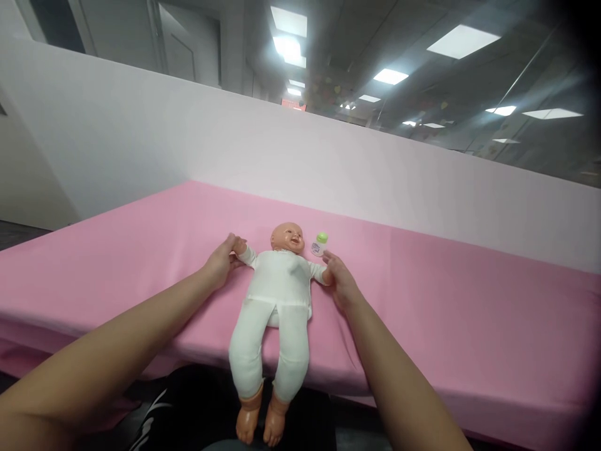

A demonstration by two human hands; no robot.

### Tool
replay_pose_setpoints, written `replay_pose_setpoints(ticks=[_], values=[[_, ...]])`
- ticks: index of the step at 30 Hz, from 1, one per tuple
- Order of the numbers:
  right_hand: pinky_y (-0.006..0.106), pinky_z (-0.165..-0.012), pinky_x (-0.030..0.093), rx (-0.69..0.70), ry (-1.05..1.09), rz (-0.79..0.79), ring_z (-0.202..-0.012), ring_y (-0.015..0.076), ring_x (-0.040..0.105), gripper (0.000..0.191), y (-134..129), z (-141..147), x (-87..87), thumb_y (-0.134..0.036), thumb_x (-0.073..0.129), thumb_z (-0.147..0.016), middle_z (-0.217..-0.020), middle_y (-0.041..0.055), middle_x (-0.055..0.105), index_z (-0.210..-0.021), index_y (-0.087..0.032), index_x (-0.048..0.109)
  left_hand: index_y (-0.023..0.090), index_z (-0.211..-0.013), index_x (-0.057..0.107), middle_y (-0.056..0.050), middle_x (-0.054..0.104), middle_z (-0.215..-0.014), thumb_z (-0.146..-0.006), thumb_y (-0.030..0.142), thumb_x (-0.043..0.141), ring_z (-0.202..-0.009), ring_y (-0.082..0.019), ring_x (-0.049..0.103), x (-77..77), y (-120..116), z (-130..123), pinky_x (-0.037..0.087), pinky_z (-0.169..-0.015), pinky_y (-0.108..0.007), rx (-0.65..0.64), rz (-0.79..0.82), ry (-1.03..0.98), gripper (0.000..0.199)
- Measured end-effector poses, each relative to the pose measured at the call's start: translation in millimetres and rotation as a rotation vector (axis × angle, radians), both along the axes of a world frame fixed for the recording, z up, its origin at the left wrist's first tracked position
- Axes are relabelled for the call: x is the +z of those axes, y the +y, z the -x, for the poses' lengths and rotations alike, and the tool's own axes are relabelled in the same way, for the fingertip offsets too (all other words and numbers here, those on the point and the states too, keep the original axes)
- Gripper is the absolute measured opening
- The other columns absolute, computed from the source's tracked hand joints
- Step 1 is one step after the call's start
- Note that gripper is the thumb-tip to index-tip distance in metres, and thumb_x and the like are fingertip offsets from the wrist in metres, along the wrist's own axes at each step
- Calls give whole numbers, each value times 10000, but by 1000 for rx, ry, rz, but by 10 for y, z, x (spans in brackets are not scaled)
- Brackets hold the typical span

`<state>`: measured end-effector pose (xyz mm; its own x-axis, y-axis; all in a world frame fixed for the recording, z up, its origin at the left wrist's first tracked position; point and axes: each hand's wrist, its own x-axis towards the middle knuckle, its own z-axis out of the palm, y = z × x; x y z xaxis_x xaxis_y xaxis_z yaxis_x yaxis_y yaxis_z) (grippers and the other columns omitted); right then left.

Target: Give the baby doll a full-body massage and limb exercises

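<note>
On pink-covered table [469,326], near edge: baby doll [277,294] lying face up in white one-piece suit, head toward white partition wall [188,138], legs and bare feet hanging over front edge; left hand [220,260] clasped on doll's outstretched hand; right hand [340,282] clasped on doll's other hand; both doll arms spread sideways; doll fully dressed, judged mid-handling, positioning not finished; small bottle [319,244] with green cap standing just beside doll's head, near right hand, untouched, capped; contents not discernible.

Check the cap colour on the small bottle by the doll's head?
Bright green cap on the small clear bottle, seen in the head view.
</note>
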<state>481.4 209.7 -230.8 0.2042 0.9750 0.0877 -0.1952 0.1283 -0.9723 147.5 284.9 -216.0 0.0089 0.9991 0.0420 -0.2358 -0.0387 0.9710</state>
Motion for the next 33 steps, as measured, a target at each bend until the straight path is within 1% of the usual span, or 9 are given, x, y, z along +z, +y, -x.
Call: replay_pose_setpoints(ticks=[3,5,9,11,17,22,27,29,33], values=[[590,-1030,576,-53,313,136,-1322,364,605,741,77,-164,14,-814,602,-875,-1394,148,612,-1352,-248,635,251,-1008,550,-70,645,-1055,-1009,698,456,-915,-269,700,80,62,84,623,-882,-547,70,117,-225,457],[633,-988,580,-57,372,185,-1301,374,625,787,122,-294,-14,-874,477,-897,-1435,170,577,-1366,-251,586,262,-994,503,-65,623,-1017,-1024,703,417,-917,-282,709,109,91,126,629,-858,-590,72,171,-317,450],[701,-955,554,10,205,170,-1284,391,641,853,186,-473,-127,-890,186,-933,-1421,205,590,-1358,-254,564,265,-1026,512,-81,631,-1042,-1025,751,342,-983,-304,720,121,112,159,630,-864,-603,59,235,-360,515],[714,-956,547,31,143,139,-1290,397,641,866,187,-486,-149,-885,141,-931,-1410,208,605,-1346,-257,571,255,-1083,556,-106,651,-1093,-1024,770,290,-1019,-313,715,119,108,157,629,-875,-599,38,228,-333,583],[652,-1048,541,-36,335,32,-1372,374,587,696,93,-276,-19,-820,444,-934,-1388,163,647,-1299,-250,603,189,-1322,624,-158,694,-1211,-968,851,307,-1089,-327,694,78,40,112,579,-977,-543,-85,75,-112,815],[604,-1167,458,48,166,-103,-1370,367,576,720,55,-117,-49,-772,597,-903,-1422,158,638,-1343,-204,635,164,-1395,609,-152,716,-1197,-924,883,373,-1135,-339,677,-37,-11,67,533,-1022,-515,-158,-84,81,891],[573,-1174,450,103,-37,-155,-1372,355,561,722,71,-122,-153,-722,710,-858,-1428,136,633,-1383,-230,644,181,-1420,600,-149,686,-1271,-932,769,539,-1157,-330,653,-104,-45,33,524,-1031,-503,-246,-194,249,767],[572,-1163,458,102,-92,-143,-1390,359,543,722,89,-136,-173,-737,690,-865,-1439,137,627,-1383,-236,649,182,-1402,616,-143,694,-1256,-926,719,596,-1159,-332,648,-107,-47,15,512,-1045,-521,-245,-221,318,718],[561,-1163,464,112,-119,-85,-1434,356,512,741,133,-163,-188,-753,647,-887,-1449,137,621,-1419,-237,631,189,-1317,674,-142,708,-1240,-940,713,582,-1171,-339,636,-92,11,28,484,-1072,-532,-204,-269,379,652]])
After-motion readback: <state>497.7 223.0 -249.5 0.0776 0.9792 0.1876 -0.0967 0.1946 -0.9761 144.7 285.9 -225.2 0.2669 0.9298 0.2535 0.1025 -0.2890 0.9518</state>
